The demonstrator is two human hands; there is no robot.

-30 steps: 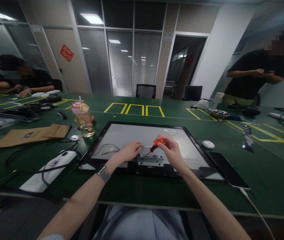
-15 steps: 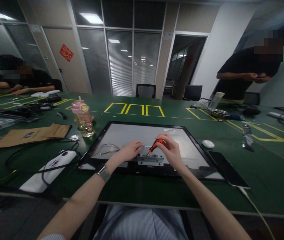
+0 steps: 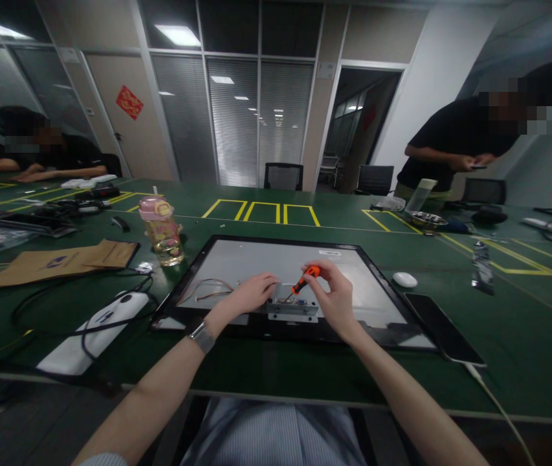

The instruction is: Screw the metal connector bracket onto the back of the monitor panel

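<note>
An orange-and-black screwdriver (image 3: 307, 278) slants down to the left, its handle pinched in the fingers of my right hand (image 3: 334, 294). The tip points into a small metal bracket (image 3: 292, 317) with a circuit board behind its front wall; exact contact is too small to tell. My left hand (image 3: 253, 292) has its fingers together at the bracket's upper left edge, apparently gripping it. Beneath both hands lies a flat display panel (image 3: 237, 252), grey with a black border. Thin coloured wires (image 3: 208, 285) rest on the panel left of the bracket.
On the left are a pink-lidded bottle (image 3: 162, 233), a brown paper bag (image 3: 62, 262) and a white power strip (image 3: 96, 333) with black cables. At right lie a white oval case (image 3: 404, 279) and a phone (image 3: 443, 330) with a cable. Other people are across the green table (image 3: 305, 375).
The screwdriver's handle and my right hand have shifted slightly to the right and turned a little. My left hand stays in place. A person at the right has leaned forward and leftward.
</note>
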